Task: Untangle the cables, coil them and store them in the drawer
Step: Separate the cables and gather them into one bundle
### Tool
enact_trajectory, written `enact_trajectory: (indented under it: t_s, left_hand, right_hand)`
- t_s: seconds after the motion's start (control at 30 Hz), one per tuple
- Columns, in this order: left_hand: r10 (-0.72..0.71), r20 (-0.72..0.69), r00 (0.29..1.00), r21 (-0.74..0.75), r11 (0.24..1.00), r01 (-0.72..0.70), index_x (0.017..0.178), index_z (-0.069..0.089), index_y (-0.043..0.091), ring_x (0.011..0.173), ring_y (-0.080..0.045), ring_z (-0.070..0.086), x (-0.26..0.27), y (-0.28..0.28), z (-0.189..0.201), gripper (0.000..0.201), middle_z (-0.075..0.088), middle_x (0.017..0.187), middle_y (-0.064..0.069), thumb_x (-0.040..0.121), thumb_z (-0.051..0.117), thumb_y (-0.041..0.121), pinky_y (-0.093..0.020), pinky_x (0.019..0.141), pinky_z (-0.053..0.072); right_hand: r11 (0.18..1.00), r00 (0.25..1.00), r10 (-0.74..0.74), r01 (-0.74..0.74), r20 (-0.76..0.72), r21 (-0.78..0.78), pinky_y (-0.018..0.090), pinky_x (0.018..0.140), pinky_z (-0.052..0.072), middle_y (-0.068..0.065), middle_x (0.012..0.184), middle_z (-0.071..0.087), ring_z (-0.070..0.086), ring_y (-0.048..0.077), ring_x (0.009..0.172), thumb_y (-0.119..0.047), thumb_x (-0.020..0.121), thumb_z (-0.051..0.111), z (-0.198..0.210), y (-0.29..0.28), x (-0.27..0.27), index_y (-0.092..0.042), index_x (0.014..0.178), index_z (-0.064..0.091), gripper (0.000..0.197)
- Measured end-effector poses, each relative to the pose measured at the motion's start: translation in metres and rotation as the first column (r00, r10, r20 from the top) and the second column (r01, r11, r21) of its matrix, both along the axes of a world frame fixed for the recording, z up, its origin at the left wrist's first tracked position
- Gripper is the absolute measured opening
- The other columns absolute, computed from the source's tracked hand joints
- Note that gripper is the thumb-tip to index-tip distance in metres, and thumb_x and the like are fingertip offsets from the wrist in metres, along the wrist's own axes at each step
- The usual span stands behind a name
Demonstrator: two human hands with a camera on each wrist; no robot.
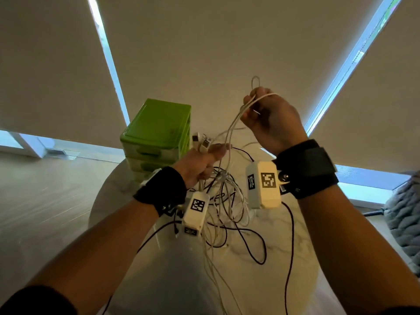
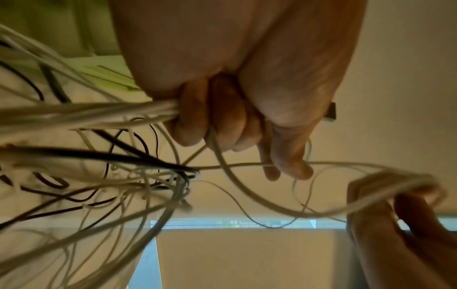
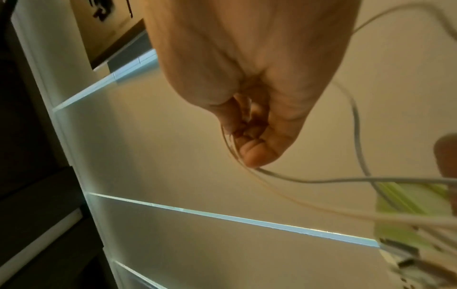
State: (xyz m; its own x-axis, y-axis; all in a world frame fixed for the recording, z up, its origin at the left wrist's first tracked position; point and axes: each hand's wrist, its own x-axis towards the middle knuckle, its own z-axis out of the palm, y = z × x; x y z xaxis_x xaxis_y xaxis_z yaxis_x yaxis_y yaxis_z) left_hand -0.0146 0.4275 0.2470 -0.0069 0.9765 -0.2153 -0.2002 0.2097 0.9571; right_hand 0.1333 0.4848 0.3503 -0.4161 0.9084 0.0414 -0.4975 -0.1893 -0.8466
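A tangle of white and black cables point(image 1: 223, 201) hangs over the round marble table point(image 1: 302, 251). My left hand point(image 1: 200, 164) grips a bundle of white cables point(image 2: 86, 115), their USB plugs point(image 1: 201, 142) sticking up above the fist. My right hand point(image 1: 266, 114), raised higher, pinches a thin white cable point(image 1: 236, 119) that loops over its fingers point(image 3: 249, 152). In the left wrist view strands run from my left hand point(image 2: 237, 125) across to the right hand point(image 2: 395, 211).
A green drawer unit point(image 1: 156, 135) with several drawers, all closed, stands at the table's far left edge. Window blinds fill the background. A grey knitted blanket point(image 1: 406, 221) lies at the right. Black cable loops point(image 1: 252, 244) trail over the tabletop.
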Motion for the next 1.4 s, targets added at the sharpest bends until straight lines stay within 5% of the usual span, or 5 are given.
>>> enact_trajectory:
  t_s: [0.53, 0.77, 1.13, 1.27, 1.4]
  left_hand:
    - [-0.038, 0.117, 0.992, 0.010, 0.999, 0.037, 0.107, 0.067, 0.024, 0.039, -0.005, 0.015, -0.002, 0.015, 0.030, 0.030, 0.019, 0.053, 0.007, 0.083, 0.060, 0.041, -0.021, 0.037, 0.010]
    - [-0.093, -0.114, 0.989, -0.070, 0.994, 0.085, 0.100, 0.072, 0.024, 0.048, -0.010, 0.013, 0.001, -0.002, 0.007, 0.015, 0.015, 0.055, 0.006, 0.092, 0.060, 0.026, -0.025, 0.046, 0.010]
    - [-0.088, -0.459, 0.884, 0.040, 0.992, 0.120, 0.104, 0.070, 0.018, 0.060, -0.003, 0.057, 0.045, 0.005, 0.009, 0.018, 0.067, 0.075, 0.005, 0.092, 0.061, 0.027, -0.016, 0.053, 0.042]
    - [0.089, -0.152, 0.984, -0.020, 0.995, -0.093, 0.092, 0.071, 0.024, 0.041, -0.007, 0.026, 0.033, 0.014, 0.011, 0.014, 0.041, 0.059, 0.005, 0.093, 0.059, 0.031, -0.020, 0.039, 0.019]
    - [-0.051, 0.111, 0.992, 0.008, 0.999, 0.051, 0.099, 0.066, 0.025, 0.039, -0.006, 0.014, 0.014, 0.022, 0.028, 0.020, 0.020, 0.050, 0.009, 0.097, 0.050, 0.035, -0.021, 0.038, 0.009]
  right_hand:
    - [0.860, 0.615, -0.110, -0.335, 0.781, 0.385, 0.008, 0.053, 0.039, -0.013, 0.062, 0.062, 0.053, -0.005, 0.054, -0.008, 0.094, 0.056, -0.065, -0.014, 0.004, -0.013, 0.082, 0.067, 0.017]
    - [1.000, 0.998, -0.009, 0.010, 0.061, -0.009, 0.020, 0.055, 0.050, 0.005, 0.072, 0.057, 0.055, 0.013, 0.059, -0.007, 0.101, 0.039, -0.034, 0.008, 0.011, -0.007, 0.084, 0.053, 0.022]
    - [0.893, 0.799, 0.169, -0.371, -0.577, -0.253, 0.023, 0.059, 0.056, 0.010, 0.078, 0.059, 0.062, 0.018, 0.061, -0.013, 0.097, 0.040, -0.041, 0.017, 0.014, -0.003, 0.091, 0.054, 0.018]
    - [0.996, 0.997, 0.073, -0.074, -0.034, -0.051, 0.020, 0.053, 0.050, 0.005, 0.077, 0.064, 0.059, 0.013, 0.061, -0.012, 0.099, 0.043, -0.037, 0.024, 0.026, -0.008, 0.095, 0.059, 0.017]
    - [0.929, 0.701, -0.047, -0.231, 0.712, 0.289, 0.024, 0.053, 0.043, 0.004, 0.078, 0.061, 0.051, 0.013, 0.060, -0.010, 0.095, 0.053, -0.073, 0.015, 0.032, -0.013, 0.095, 0.065, 0.013]
